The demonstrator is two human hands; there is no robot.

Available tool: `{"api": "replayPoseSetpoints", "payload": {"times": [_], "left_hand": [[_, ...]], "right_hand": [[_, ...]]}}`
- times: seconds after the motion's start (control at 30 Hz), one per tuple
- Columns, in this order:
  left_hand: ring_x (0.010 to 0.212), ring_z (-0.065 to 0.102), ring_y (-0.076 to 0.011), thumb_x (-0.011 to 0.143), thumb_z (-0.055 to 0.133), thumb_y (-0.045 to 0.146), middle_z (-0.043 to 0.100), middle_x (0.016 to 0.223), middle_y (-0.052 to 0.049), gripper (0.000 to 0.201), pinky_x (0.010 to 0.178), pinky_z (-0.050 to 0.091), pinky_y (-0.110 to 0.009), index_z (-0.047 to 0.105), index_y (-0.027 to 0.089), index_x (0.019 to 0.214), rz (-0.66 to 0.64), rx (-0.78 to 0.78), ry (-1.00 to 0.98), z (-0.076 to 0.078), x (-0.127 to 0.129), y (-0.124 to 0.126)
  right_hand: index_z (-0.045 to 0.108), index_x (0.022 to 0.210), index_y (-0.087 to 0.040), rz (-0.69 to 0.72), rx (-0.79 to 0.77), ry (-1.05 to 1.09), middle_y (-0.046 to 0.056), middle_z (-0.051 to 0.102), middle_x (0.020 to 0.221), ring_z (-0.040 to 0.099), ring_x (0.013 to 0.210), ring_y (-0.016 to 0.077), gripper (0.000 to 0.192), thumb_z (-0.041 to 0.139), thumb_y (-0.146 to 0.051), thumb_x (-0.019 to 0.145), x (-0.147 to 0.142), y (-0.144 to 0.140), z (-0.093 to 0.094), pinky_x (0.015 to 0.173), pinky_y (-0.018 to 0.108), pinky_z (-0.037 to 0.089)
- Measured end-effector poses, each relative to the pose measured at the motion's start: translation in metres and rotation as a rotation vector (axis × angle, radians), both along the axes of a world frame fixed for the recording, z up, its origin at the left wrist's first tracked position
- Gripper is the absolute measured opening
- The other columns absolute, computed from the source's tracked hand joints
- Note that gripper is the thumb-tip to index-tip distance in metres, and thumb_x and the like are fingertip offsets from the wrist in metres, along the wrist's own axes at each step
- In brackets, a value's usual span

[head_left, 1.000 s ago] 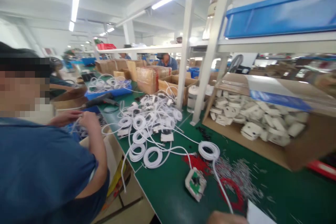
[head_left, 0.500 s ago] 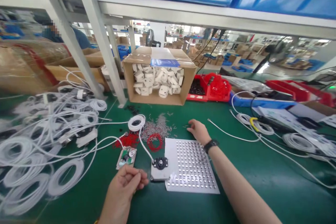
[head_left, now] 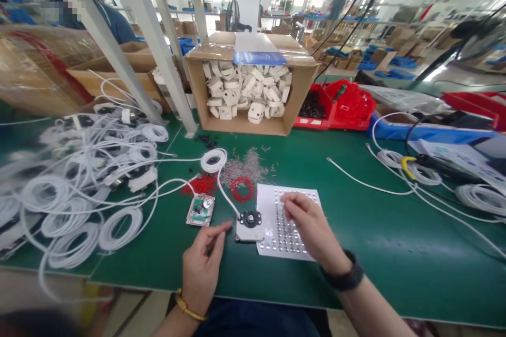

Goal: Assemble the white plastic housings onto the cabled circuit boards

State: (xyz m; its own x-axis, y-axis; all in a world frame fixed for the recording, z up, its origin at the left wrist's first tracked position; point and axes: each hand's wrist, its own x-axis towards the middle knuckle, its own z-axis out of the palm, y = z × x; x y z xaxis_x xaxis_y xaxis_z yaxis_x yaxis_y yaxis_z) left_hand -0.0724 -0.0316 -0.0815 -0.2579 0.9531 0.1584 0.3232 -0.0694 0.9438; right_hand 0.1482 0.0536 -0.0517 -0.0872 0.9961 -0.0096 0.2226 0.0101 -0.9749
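Head view: right fingers (head_left: 290, 205) pinch dotted sheet (head_left: 306, 197).

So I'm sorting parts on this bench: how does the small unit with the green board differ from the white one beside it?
The green-board unit lies open and tilted, untouched. The white unit is closed, with a black round part on top, and the left hand reaches its edge. Both lie on the green mat, with white cable nearby.
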Motion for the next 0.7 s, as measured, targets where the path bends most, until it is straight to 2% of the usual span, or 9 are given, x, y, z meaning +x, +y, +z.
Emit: {"api": "replayPoseSetpoints", "payload": {"times": [0.07, 0.13, 0.23, 0.37, 0.47, 0.57, 0.7], "left_hand": [[0.087, 0.065, -0.0142, 0.083, 0.057, 0.022, 0.069, 0.093, -0.002, 0.006, 0.083, 0.052, -0.026, 0.062, 0.021, 0.085, -0.045, 0.101, 0.120, -0.002, 0.003, 0.000], [0.082, 0.065, -0.0127, 0.081, 0.059, 0.016, 0.069, 0.086, 0.000, 0.006, 0.079, 0.051, -0.023, 0.063, 0.020, 0.081, -0.080, 0.203, 0.235, -0.002, 0.004, 0.001], [0.079, 0.064, -0.0121, 0.081, 0.059, 0.012, 0.068, 0.083, -0.001, 0.009, 0.077, 0.051, -0.022, 0.064, 0.020, 0.082, -0.135, 0.283, 0.379, -0.001, 0.004, 0.002], [0.076, 0.063, -0.0139, 0.083, 0.055, 0.011, 0.067, 0.081, -0.002, 0.010, 0.072, 0.050, -0.025, 0.062, 0.018, 0.084, -0.244, 0.328, 0.567, 0.006, -0.001, 0.007], [0.073, 0.061, -0.0155, 0.083, 0.055, 0.013, 0.066, 0.078, -0.002, 0.007, 0.067, 0.048, -0.026, 0.061, 0.017, 0.080, -0.357, 0.285, 0.667, 0.015, -0.005, 0.014], [0.069, 0.059, -0.0154, 0.079, 0.062, 0.014, 0.064, 0.072, -0.001, 0.008, 0.064, 0.046, -0.026, 0.059, 0.016, 0.071, -0.424, 0.170, 0.669, 0.022, -0.008, 0.024], [0.067, 0.057, -0.0143, 0.072, 0.069, 0.014, 0.063, 0.067, 0.000, 0.014, 0.063, 0.043, -0.024, 0.058, 0.015, 0.064, -0.425, 0.011, 0.578, 0.028, -0.008, 0.034]], "right_hand": [[0.056, 0.088, -0.017, -0.036, -0.083, 0.182, -0.002, 0.048, 0.061, 0.048, 0.056, 0.0130, 0.019, 0.051, -0.034, 0.082, -0.017, -0.037, -0.009, 0.053, 0.024, 0.040], [0.055, 0.089, -0.018, -0.140, -0.084, 0.220, -0.001, 0.053, 0.067, 0.052, 0.061, 0.0145, 0.022, 0.057, -0.036, 0.078, -0.031, -0.061, -0.019, 0.056, 0.025, 0.043], [0.055, 0.083, -0.019, -0.222, -0.009, 0.123, 0.003, 0.058, 0.076, 0.058, 0.070, 0.0174, 0.018, 0.060, -0.034, 0.077, -0.043, -0.074, -0.032, 0.063, 0.028, 0.048], [0.058, 0.078, -0.019, -0.177, 0.163, -0.131, 0.003, 0.061, 0.075, 0.059, 0.069, 0.0173, 0.008, 0.055, -0.025, 0.081, -0.043, -0.072, -0.039, 0.065, 0.028, 0.048], [0.056, 0.079, -0.019, -0.095, 0.383, -0.282, 0.002, 0.061, 0.074, 0.059, 0.070, 0.0162, 0.008, 0.051, -0.016, 0.083, -0.038, -0.070, -0.038, 0.064, 0.027, 0.047], [0.054, 0.083, -0.020, 0.032, 0.597, -0.382, 0.004, 0.061, 0.080, 0.059, 0.076, 0.0159, 0.014, 0.045, -0.010, 0.086, -0.033, -0.068, -0.038, 0.069, 0.026, 0.047], [0.054, 0.089, -0.020, 0.114, 0.720, -0.476, 0.005, 0.060, 0.085, 0.060, 0.079, 0.0159, 0.015, 0.043, -0.009, 0.087, -0.031, -0.066, -0.042, 0.070, 0.025, 0.049]]}}
